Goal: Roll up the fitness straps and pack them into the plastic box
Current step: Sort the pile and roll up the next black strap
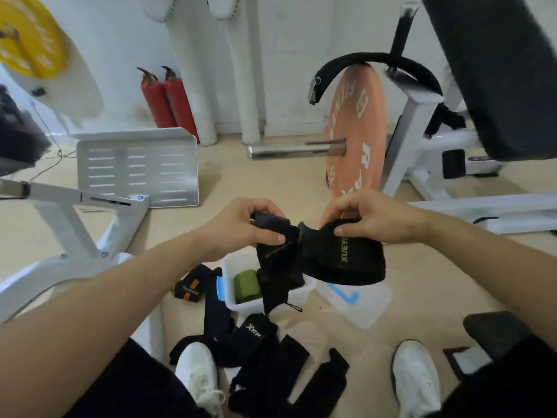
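Above the plastic box (238,262) on the floor, black strap (331,254) twisted mid-length, one end pinched in left hand (250,224), wide end gripped in right hand (370,218). Green roll (246,286) inside. Likely trouble: twist rolled into a lumpy coil; dangling tail, seemingly over the box, snagging its rim.

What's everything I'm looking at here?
plastic box: one, clear with blue clip, on floor
black strap: one, black with yellow lettering, held above the box
green roll: one, green, inside the plastic box
lid: one, clear, floor right of box
striped strap: one, black and orange, floor left of box
loose straps: several, black, heaped on floor nearest the person
orange plate: one, orange, on a bar behind
yellow plate: one, yellow, upper left
red cylinders: two, red, against the wall
shoes: two, white, bottom edge
left hand: one, grips the black strap
right hand: one, grips the black strap
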Available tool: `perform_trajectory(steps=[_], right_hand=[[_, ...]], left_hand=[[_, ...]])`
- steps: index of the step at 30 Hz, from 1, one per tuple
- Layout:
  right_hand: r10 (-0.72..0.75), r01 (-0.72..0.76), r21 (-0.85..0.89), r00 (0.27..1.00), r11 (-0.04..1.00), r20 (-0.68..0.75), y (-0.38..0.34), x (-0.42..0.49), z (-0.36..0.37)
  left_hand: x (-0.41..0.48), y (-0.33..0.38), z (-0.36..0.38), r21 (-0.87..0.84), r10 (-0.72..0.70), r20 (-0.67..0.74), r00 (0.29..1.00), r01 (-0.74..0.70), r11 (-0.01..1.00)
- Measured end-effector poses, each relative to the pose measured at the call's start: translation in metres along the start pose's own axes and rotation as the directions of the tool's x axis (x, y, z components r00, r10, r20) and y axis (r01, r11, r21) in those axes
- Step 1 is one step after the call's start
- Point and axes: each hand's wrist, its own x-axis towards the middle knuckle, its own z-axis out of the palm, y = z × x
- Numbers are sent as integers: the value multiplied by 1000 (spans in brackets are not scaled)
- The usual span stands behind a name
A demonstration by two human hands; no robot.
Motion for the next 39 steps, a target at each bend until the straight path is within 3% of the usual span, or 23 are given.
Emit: perform_trajectory(steps=[4,8,10,15,21,25,30,33,39], right_hand=[[-25,26,-18,999,1000,25,-1,12,-6],[-34,37,-80,999,996,40,6,17,-2],[-34,33,-55,999,998,-11,8,20,-2],[6,-7,-24,999,1000,-34,12,25,2],[94,-94,103,996,990,3,9,22,6],[74,-72,91,997,993,-17,4,25,12],[115,-124,143,991,982,71,7,17,-6],[102,-109,169,993,980,52,9,15,-10],[57,-65,252,998,966,41,5,15,-14]], left_hand=[[15,3,1,62,52,129,990,-61,996],[21,3,3,156,-20,335,942,-35,987],[24,1,6,185,-35,356,934,-34,982],[28,-3,12,127,-27,240,971,-4,992],[33,-7,2,25,-75,-1,997,75,997],[29,-3,-5,21,-86,83,993,84,996],[21,0,-16,178,-137,129,982,112,978],[17,-1,-9,154,-163,183,969,135,979],[26,-3,6,-24,-85,27,996,85,996]])
